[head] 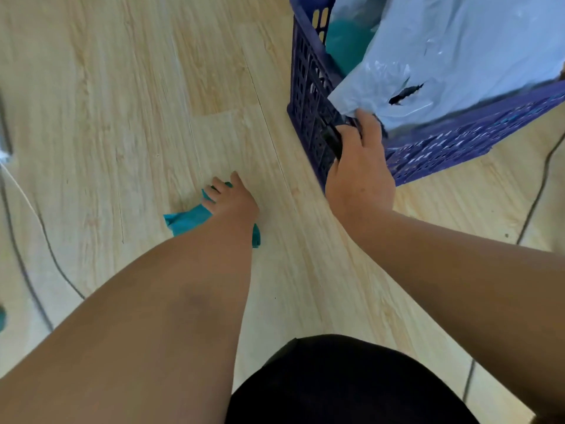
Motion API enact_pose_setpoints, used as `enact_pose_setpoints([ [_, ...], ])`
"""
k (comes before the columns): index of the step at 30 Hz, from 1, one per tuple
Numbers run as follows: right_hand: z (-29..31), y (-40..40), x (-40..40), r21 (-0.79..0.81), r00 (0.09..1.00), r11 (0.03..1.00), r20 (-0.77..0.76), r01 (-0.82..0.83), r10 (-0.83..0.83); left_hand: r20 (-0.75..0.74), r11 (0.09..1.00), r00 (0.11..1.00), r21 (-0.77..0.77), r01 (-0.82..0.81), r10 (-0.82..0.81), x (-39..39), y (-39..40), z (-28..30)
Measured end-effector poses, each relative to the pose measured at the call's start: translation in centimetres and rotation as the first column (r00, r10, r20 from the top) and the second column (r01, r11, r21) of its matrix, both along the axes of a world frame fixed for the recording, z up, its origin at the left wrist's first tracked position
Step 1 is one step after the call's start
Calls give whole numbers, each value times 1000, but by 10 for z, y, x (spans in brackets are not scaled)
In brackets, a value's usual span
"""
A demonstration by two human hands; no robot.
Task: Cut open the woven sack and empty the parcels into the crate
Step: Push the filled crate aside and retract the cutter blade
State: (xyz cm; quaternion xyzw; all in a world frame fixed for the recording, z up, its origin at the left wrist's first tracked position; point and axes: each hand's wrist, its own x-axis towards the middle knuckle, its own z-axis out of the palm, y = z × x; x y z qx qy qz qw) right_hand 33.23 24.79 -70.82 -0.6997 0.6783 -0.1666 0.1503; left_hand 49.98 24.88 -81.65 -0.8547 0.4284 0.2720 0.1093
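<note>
Head view shows the blue crate [308,117] on the wooden floor [122,102], with a pale blue parcel [458,56] lying across its near rim and something teal [347,41] deeper inside. The right hand [359,166] is clenched over the crate's near corner, holding a dark object I cannot identify, its fingertips touching the parcel's lower edge. The parcel already has a tear in it; I reckon a tug from that hand could rip it wider or drag it out over the rim. Well apart, down on the floor, the left hand [230,200] is grasping a teal scrap [186,218], fingers closed around it. A cable [42,240] trails nearby and might snag a foot.
</note>
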Motion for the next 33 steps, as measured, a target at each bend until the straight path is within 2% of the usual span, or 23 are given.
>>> enact_pose_setpoints([
  [4,-16,3,8,39,992,994,-77,-101,104,-27,985,996,146,92,-89,1,0,-17],
  [7,-24,0,11,115,987,986,-92,-119,130,14,941,963,218,259,-268,1,-4,-22],
  [9,-25,0,11,164,987,979,-91,-118,134,33,908,926,213,362,-377,1,-4,-26],
  [12,-24,2,8,213,984,968,-90,-130,152,1,925,944,197,324,-331,0,-6,-26],
  [14,-19,2,7,217,986,968,-75,-129,148,-31,968,974,101,228,-226,0,-14,-16],
  [17,-6,-2,2,154,991,982,-53,-111,121,25,963,994,-246,109,-106,3,-42,21],
  [19,5,-7,-3,80,995,992,-8,-97,98,12,843,1000,-537,-12,22,7,-67,56],
  [22,25,-14,-8,-4,995,998,80,-65,65,-170,534,979,-820,-205,115,10,-101,113],
  [25,44,-20,-13,-75,990,996,130,-43,52,-388,192,922,-904,-382,6,-2,-120,159],
  [26,51,-21,-15,-101,989,994,142,-32,47,-437,101,897,-897,-430,-68,-10,-124,171],
  [27,57,-21,-18,-124,987,992,156,-17,37,-463,49,873,-886,-461,-151,-19,-127,180],
  [28,63,-22,-21,-145,985,989,173,1,25,-466,33,854,-881,-472,-233,-28,-130,189],
  [30,73,-22,-26,-171,976,985,218,38,0,-432,97,825,-899,-428,-363,-45,-134,200],
  [33,80,-18,-35,-81,945,987,307,140,-109,-376,360,796,-908,-215,-474,-59,-141,191],
])
